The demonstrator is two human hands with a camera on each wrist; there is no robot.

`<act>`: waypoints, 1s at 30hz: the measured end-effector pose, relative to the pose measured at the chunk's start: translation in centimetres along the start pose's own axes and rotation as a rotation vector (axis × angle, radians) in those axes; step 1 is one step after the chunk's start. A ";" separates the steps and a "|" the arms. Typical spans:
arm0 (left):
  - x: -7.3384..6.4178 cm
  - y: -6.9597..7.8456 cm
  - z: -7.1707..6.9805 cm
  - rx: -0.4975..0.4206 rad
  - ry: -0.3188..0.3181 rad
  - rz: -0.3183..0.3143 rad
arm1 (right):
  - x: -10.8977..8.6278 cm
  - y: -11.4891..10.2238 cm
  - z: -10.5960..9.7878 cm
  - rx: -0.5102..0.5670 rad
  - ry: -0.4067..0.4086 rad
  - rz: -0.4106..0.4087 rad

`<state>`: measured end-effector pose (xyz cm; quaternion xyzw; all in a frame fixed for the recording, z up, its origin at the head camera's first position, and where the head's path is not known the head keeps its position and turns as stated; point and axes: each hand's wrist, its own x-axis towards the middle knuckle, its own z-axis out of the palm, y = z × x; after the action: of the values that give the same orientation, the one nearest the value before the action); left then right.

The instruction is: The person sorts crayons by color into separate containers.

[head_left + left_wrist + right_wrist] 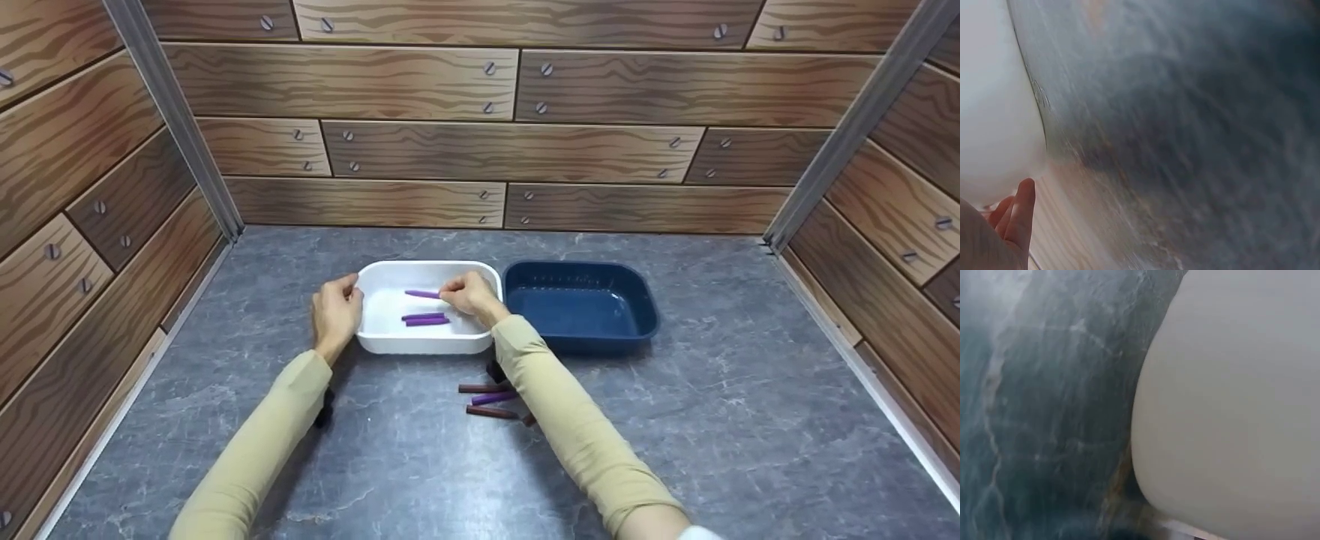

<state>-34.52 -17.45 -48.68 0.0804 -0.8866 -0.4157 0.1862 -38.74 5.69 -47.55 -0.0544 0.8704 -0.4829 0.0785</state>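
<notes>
I have a white tray [424, 345] end to end with a navy tray [574, 315] in the head view, with open surface [720, 420] to either side and a narrower strip behind, up to the wood-print wall [420, 82]. Inside the white tray my right grip [469, 294] is pinched on a purple stick [422, 293], covering its right end; two purple sticks [426, 322] lie side by side nearer the front. My left grip [335, 311] is at the tray's left rim, though I cannot tell whether it closes round that edge. My right sleeve [577, 427] partly hides the brown sticks [491, 412] and a loose purple stick [489, 399] in front. Both trays have rounded corners; the surface is grey, veined like marble.

At my left wrist, the tray's smooth curve is cut off at the left, my fingers [1023, 216] beside it; blurred surface spreads rightward.

At my right wrist, a pale rounded form [1230, 405] runs out of frame, veined surface open to its left.
</notes>
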 end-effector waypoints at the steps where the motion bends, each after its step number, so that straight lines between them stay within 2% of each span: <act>1: 0.0 0.0 0.0 -0.001 0.000 0.000 | 0.0 0.0 0.1 -0.001 0.001 0.002; 6: 0.0 0.0 0.0 -0.005 -0.011 0.000 | -0.1 0.0 0.4 0.004 -0.006 0.030; 12: 0.2 -0.2 -0.1 0.000 -0.005 -0.011 | 0.1 -0.1 0.6 -0.068 0.001 0.046; 17: 0.2 -0.2 -0.3 -0.001 -0.006 -0.019 | 0.2 -0.1 0.7 -0.153 -0.003 0.013; 30: 0.2 -0.2 -0.2 -0.003 -0.008 -0.016 | 0.0 0.1 0.8 -0.236 -0.034 -0.022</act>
<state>-34.59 -17.75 -48.70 0.0855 -0.8861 -0.4187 0.1795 -38.61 5.11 -48.06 -0.0810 0.9191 -0.3771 0.0810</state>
